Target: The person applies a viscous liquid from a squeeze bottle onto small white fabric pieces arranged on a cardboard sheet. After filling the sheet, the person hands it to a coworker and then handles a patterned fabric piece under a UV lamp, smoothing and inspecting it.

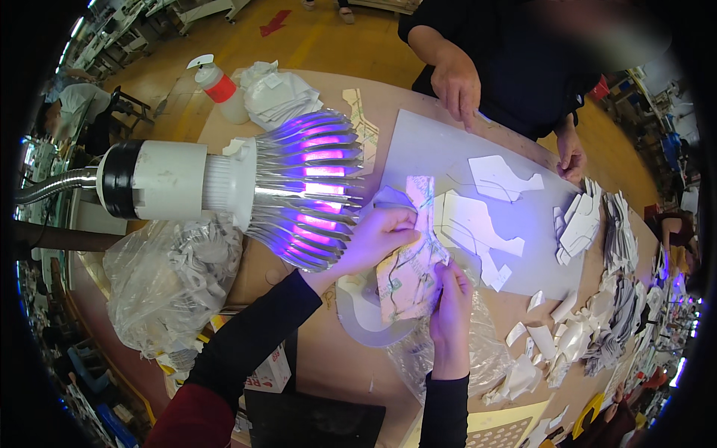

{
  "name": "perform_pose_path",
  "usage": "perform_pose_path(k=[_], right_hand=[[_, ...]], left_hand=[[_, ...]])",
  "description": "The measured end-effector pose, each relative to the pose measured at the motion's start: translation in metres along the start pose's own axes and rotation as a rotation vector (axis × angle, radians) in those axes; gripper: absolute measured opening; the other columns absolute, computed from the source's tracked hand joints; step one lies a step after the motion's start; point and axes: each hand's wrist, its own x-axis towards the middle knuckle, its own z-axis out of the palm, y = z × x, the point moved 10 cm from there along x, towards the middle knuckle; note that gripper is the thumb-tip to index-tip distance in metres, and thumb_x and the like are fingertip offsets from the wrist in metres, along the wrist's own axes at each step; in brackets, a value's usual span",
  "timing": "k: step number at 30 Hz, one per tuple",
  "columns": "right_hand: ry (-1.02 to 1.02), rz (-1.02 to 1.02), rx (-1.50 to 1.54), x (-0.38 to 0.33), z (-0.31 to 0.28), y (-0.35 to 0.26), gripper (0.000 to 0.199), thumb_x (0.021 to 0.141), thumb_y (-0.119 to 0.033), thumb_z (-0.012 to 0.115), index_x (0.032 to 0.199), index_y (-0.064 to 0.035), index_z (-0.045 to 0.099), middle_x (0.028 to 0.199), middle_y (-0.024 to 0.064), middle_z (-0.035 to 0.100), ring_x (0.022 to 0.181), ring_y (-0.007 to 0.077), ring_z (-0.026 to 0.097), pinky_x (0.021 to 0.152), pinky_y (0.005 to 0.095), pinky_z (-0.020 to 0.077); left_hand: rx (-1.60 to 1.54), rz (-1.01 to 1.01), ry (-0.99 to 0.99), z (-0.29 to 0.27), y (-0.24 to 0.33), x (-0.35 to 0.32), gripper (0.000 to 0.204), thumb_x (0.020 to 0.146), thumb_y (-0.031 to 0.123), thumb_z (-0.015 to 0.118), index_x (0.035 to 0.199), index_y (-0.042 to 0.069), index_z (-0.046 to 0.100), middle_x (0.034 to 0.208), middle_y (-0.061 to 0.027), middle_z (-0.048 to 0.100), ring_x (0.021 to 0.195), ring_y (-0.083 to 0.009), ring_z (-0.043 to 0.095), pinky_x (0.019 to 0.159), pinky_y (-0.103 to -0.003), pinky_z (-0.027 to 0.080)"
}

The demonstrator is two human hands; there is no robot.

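Under the violet glow of a finned lamp [306, 194], I hold a flat, shoe-upper-shaped cut piece [409, 280] with coloured line markings on its pale face. My left hand [379, 237] pinches its upper left edge, fingers closed. A small greyish piece [390, 197] shows just above those fingers; whether it is gripped too, I cannot tell. At the lower right edge, my right hand [452, 302] has thumb and fingers closed on the same marked piece. White cut pieces [472, 224] lie on a pale translucent sheet [426, 145] to the right.
Across the table, a co-worker's hand [455, 86] touches the sheet's far edge. A pump bottle [222, 95] stands far left, near a bagged white stack [278, 101]. Clear bags [175, 276] bulge at left. Stacked pieces [579, 224] and scraps [541, 340] lie right.
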Motion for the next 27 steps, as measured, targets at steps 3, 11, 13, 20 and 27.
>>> perform_pose_path(k=[3, 11, 13, 20, 27], right_hand=[[0.005, 0.058, 0.002, 0.003, 0.001, 0.001, 0.023, 0.088, -0.005, 0.060, 0.110, 0.0021, 0.063, 0.106, 0.0081, 0.068, 0.092, 0.0137, 0.065, 0.084, 0.0274, 0.0503], [-0.097, 0.180, -0.156, 0.007, 0.013, 0.007, 0.031, 0.080, -0.001, 0.070, 0.110, 0.0051, 0.063, 0.104, 0.0126, 0.070, 0.087, 0.0174, 0.068, 0.079, 0.0293, 0.0533], [-0.086, 0.159, -0.147, 0.007, 0.014, 0.006, 0.031, 0.080, -0.001, 0.070, 0.110, 0.0052, 0.063, 0.104, 0.0128, 0.070, 0.087, 0.0171, 0.068, 0.079, 0.0289, 0.0533], [-0.071, 0.147, -0.124, 0.008, 0.014, 0.008, 0.029, 0.080, 0.001, 0.070, 0.109, 0.0050, 0.064, 0.101, 0.0123, 0.070, 0.084, 0.0165, 0.068, 0.076, 0.0287, 0.0541], [-0.046, 0.158, -0.131, 0.007, 0.015, 0.008, 0.029, 0.079, 0.001, 0.070, 0.108, 0.0055, 0.064, 0.101, 0.0128, 0.070, 0.083, 0.0165, 0.068, 0.075, 0.0286, 0.0542]], left_hand=[[-0.006, -0.047, -0.001, 0.001, -0.002, 0.004, 0.012, 0.093, 0.005, 0.058, 0.101, -0.003, 0.061, 0.087, 0.0011, 0.063, 0.080, -0.0014, 0.055, 0.070, -0.018, 0.045], [-0.088, -0.033, -0.003, 0.002, -0.012, 0.010, 0.016, 0.091, 0.004, 0.060, 0.103, -0.006, 0.062, 0.089, -0.0025, 0.066, 0.082, -0.0048, 0.059, 0.072, -0.020, 0.047], [-0.109, -0.056, 0.005, 0.001, -0.012, 0.011, 0.016, 0.090, 0.004, 0.061, 0.101, -0.007, 0.062, 0.087, -0.0024, 0.066, 0.079, -0.0051, 0.059, 0.071, -0.020, 0.046], [-0.185, -0.174, 0.030, -0.001, -0.013, 0.005, 0.015, 0.090, 0.006, 0.061, 0.101, -0.004, 0.063, 0.085, -0.0006, 0.062, 0.075, -0.0040, 0.056, 0.063, -0.019, 0.044], [-0.156, -0.231, -0.031, -0.004, -0.029, 0.009, 0.017, 0.090, 0.007, 0.062, 0.105, 0.000, 0.060, 0.082, 0.0027, 0.055, 0.070, -0.0043, 0.050, 0.056, -0.021, 0.042]])
